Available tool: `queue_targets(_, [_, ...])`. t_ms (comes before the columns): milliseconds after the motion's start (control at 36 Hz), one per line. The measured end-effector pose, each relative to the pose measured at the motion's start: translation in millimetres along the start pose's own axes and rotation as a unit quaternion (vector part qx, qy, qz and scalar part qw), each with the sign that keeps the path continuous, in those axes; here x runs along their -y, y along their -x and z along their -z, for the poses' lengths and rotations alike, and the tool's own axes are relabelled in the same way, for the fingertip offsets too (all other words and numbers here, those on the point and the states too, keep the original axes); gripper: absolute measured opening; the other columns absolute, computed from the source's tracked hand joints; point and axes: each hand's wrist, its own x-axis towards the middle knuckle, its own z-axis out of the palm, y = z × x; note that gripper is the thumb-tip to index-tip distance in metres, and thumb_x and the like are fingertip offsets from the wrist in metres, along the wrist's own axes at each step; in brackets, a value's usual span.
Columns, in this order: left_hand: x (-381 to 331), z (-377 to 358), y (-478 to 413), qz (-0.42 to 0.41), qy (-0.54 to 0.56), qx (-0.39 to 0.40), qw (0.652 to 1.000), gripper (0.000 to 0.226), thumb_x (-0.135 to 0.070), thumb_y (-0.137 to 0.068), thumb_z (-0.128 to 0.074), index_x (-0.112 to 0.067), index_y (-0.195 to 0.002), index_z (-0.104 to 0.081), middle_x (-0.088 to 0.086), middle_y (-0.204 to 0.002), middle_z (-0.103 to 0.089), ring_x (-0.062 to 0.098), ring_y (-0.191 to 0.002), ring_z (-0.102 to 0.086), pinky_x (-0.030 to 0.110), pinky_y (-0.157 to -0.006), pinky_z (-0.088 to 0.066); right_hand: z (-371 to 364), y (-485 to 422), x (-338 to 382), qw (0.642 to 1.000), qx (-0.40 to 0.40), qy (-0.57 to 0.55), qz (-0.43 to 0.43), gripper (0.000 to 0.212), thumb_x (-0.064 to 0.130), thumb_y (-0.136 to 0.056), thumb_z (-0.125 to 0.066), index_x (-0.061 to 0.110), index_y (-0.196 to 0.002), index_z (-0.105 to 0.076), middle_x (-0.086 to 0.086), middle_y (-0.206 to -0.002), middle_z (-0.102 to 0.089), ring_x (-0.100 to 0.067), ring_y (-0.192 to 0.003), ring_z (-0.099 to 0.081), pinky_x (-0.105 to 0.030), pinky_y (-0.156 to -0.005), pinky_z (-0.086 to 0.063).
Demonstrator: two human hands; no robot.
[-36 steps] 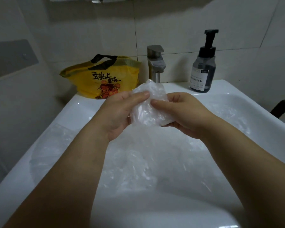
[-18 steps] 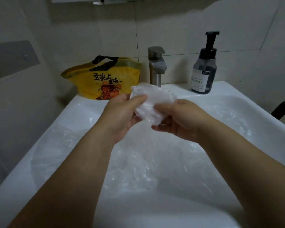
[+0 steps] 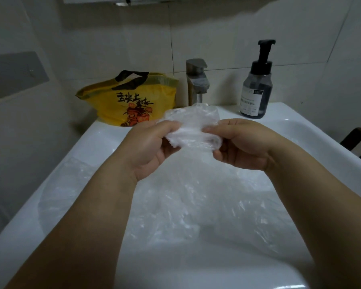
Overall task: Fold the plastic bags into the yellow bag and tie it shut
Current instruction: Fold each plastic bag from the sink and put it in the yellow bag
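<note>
Over sink (image 3: 304,130), bag (image 3: 193,130), perhaps folded, between hands (image 3: 148,147) (image 3: 244,144)

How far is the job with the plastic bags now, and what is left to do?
Done: one clear bag is folded small. In hand: left hand and right hand both pinch it. Left: loose plastic lies in the sink, and the yellow bag stands untied; its contents are hidden.

Faucet (image 3: 197,80) just beside yellow bag (image 3: 131,101)

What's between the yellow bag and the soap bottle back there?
The faucet stands between the yellow bag and the soap bottle; the head view shows it.
</note>
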Motion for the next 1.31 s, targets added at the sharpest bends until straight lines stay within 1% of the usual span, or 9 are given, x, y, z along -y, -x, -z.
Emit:
queue_targets(111, [-4, 3, 3, 0.021, 0.042, 0.04, 0.998, 0.018, 0.001, -0.096, -0.046, 0.001, -0.103, -0.063, 0.016, -0.1, -0.069, 0.02, -0.09, -0.066, 0.025, -0.072, -0.057, 2, 0, 0, 1.0, 0.0, -0.022, 0.012, 0.009, 0.006, -0.093, -0.052, 0.003, -0.096, -0.06, -0.008, -0.065, -0.064, -0.011, -0.049, -0.057, -0.018, -0.046, -0.052])
queue_targets(389, [-3, 1, 5, 0.013, 0.009, 0.031, 0.999, 0.04, 0.002, -0.093, -0.051, -0.001, -0.133, -0.051, 0.018, -0.117, -0.064, 0.022, -0.098, -0.061, 0.022, -0.07, -0.057, 6, 0, 0, 0.999, 0.0, -0.021, 0.035, 0.02, 0.0, -0.096, -0.045, 0.007, -0.104, -0.062, -0.008, -0.07, -0.065, -0.013, -0.051, -0.059, -0.02, -0.046, -0.051])
queue_targets(556, [-6, 3, 16, 0.05, -0.009, 0.15, 0.987, 0.042, -0.003, -0.073, -0.057, -0.008, -0.114, -0.063, 0.015, -0.098, -0.073, 0.023, -0.082, -0.072, 0.027, -0.071, -0.06, 8, 4, 5, 0.994, 0.013, -0.087, 0.072, 0.026, -0.006, -0.093, -0.04, 0.008, -0.099, -0.062, -0.007, -0.071, -0.066, -0.012, -0.056, -0.061, -0.018, -0.047, -0.052])
queue_targets(722, [-11, 3, 16, 0.003, 0.031, 0.124, 0.992, 0.021, -0.006, -0.073, -0.057, -0.011, -0.089, -0.071, 0.01, -0.074, -0.07, 0.012, -0.06, -0.068, 0.018, -0.054, -0.057, 7, 6, 6, 0.994, 0.036, -0.069, 0.077, 0.026, -0.005, -0.091, -0.039, 0.007, -0.089, -0.062, -0.005, -0.063, -0.06, -0.011, -0.05, -0.057, -0.019, -0.047, -0.052])
queue_targets(833, [-11, 6, 14, 0.002, 0.043, 0.123, 0.991, 0.026, 0.007, -0.085, -0.052, -0.009, -0.079, -0.072, 0.011, -0.072, -0.07, 0.014, -0.06, -0.067, 0.02, -0.055, -0.058, 6, 9, 8, 0.993, 0.043, -0.091, 0.066, 0.021, 0.007, -0.076, -0.044, 0.001, -0.085, -0.062, -0.008, -0.067, -0.058, -0.019, -0.056, -0.057, -0.025, -0.047, -0.053])
queue_targets(944, [-10, 2, 15, 0.01, 0.012, 0.109, 0.994, 0.017, -0.02, -0.08, -0.063, -0.004, -0.074, -0.065, 0.005, -0.068, -0.067, 0.014, -0.061, -0.065, 0.024, -0.053, -0.057, 3, 9, 8, 0.996, -0.004, -0.036, 0.076, 0.038, 0.038, -0.077, -0.053, 0.004, -0.063, -0.06, -0.008, -0.059, -0.057, -0.023, -0.055, -0.057, -0.028, -0.052, -0.053])
queue_targets(1000, [-6, 1, 11, -0.008, -0.064, 0.049, 0.997, 0.025, -0.027, -0.09, -0.057, -0.008, -0.074, -0.06, 0.002, -0.072, -0.065, 0.013, -0.066, -0.064, 0.023, -0.054, -0.056, 1, 6, 3, 0.993, -0.051, 0.057, 0.096, 0.041, 0.042, -0.084, -0.058, 0.002, -0.072, -0.061, -0.007, -0.061, -0.06, -0.019, -0.056, -0.06, -0.03, -0.054, -0.054])
queue_targets(1111, [2, -2, 7, -0.063, -0.19, -0.014, 0.98, 0.013, -0.018, -0.087, -0.068, -0.012, -0.076, -0.067, 0.002, -0.083, -0.068, 0.014, -0.081, -0.065, 0.019, -0.061, -0.055, -4, 2, -5, 0.977, -0.083, 0.149, 0.126, 0.014, 0.009, -0.077, -0.072, 0.003, -0.076, -0.06, -0.007, -0.073, -0.064, -0.017, -0.066, -0.066, -0.022, -0.06, -0.055])
queue_targets(1306, [0, 0, 3, -0.073, -0.09, -0.025, 0.993, 0.036, 0.0, -0.082, -0.069, -0.013, -0.114, -0.058, 0.007, -0.113, -0.065, 0.021, -0.1, -0.066, 0.027, -0.08, -0.059, -3, 4, 0, 0.99, -0.073, 0.082, 0.088, 0.044, -0.002, -0.078, -0.068, 0.008, -0.117, -0.051, -0.013, -0.103, -0.059, -0.022, -0.076, -0.069, -0.023, -0.06, -0.057])
